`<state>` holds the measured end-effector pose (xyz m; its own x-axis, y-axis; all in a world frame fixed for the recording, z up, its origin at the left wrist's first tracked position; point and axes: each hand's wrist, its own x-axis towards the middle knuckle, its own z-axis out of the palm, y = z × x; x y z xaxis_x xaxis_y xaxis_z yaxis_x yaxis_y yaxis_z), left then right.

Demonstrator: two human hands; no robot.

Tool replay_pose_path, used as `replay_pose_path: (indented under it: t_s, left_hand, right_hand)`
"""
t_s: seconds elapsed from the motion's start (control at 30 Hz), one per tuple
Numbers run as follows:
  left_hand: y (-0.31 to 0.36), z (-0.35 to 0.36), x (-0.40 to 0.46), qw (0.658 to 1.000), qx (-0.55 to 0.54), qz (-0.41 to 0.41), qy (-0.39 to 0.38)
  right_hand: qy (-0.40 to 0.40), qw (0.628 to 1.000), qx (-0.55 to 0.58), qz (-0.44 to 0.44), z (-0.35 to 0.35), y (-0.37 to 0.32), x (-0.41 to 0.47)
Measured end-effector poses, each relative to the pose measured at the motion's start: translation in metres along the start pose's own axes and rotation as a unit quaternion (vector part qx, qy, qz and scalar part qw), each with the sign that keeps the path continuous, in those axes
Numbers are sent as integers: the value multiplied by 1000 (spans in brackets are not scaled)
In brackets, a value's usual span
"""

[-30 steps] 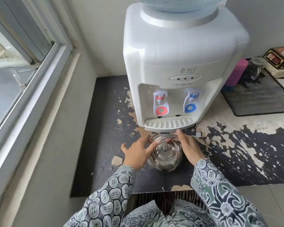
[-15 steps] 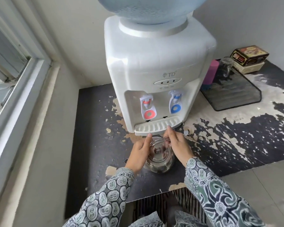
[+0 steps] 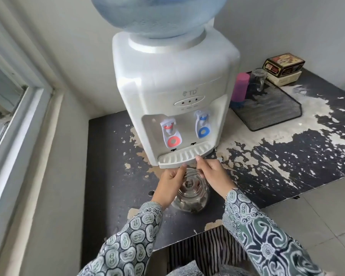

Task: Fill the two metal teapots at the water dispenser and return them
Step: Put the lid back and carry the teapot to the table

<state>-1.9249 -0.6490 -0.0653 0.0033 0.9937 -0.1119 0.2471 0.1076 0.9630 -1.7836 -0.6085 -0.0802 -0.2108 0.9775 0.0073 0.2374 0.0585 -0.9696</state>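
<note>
One shiny metal teapot (image 3: 191, 198) with a knobbed lid stands on the dark peeling table just in front of the white water dispenser (image 3: 173, 92). Its thin wire handle is raised above the lid. My left hand (image 3: 170, 184) and my right hand (image 3: 213, 176) both pinch that handle from either side, just below the dispenser's drip tray (image 3: 185, 156). The red tap (image 3: 170, 136) and the blue tap (image 3: 202, 126) sit above the tray. A small metal tip (image 3: 151, 193) shows left of my left wrist, likely the spout. No second teapot is in view.
A black mesh tray (image 3: 271, 112) at the back right holds a pink cup (image 3: 241, 88) and a glass mug (image 3: 258, 78). Stacked boxes (image 3: 283, 66) lie behind it. A window frame (image 3: 18, 120) and wall run along the left. The table edge (image 3: 287, 200) meets tiled floor on the right.
My hands have left the teapot's sides and lid and lifted its wire handle upright. The view has pulled back and upward, showing more of the dispenser and water bottle.
</note>
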Motion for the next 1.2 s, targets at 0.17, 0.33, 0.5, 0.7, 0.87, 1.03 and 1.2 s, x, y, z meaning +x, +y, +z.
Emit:
replay_pose_path:
  t_s: [0.17, 0.33, 0.5, 0.7, 0.87, 1.03, 1.2]
  left_hand:
    - [31, 21, -4, 999, -6, 20, -31]
    - [64, 65, -17, 997, -7, 39, -66]
    - [103, 148, -38, 994, -14, 64, -92]
    - [142, 269, -64, 984, -17, 114, -139]
    - [169, 375, -72, 965, -13, 142, -220]
    - [200, 476, -70, 943, -16, 149, -298]
    - [228, 575, -59, 914, -3, 183, -361]
  right_hand:
    - [-2, 1000, 26, -15, -37, -12, -16]
    - [-3, 999, 14, -48, -95, -24, -46]
    - [22, 997, -13, -73, -181, -27, -99]
    - [65, 994, -44, -76, -297, -12, -177]
    - [135, 988, -55, -60, -391, 5, -239]
    - [203, 977, -58, -33, -478, 20, -287]
    - [271, 960, -75, -3, -557, 39, -318]
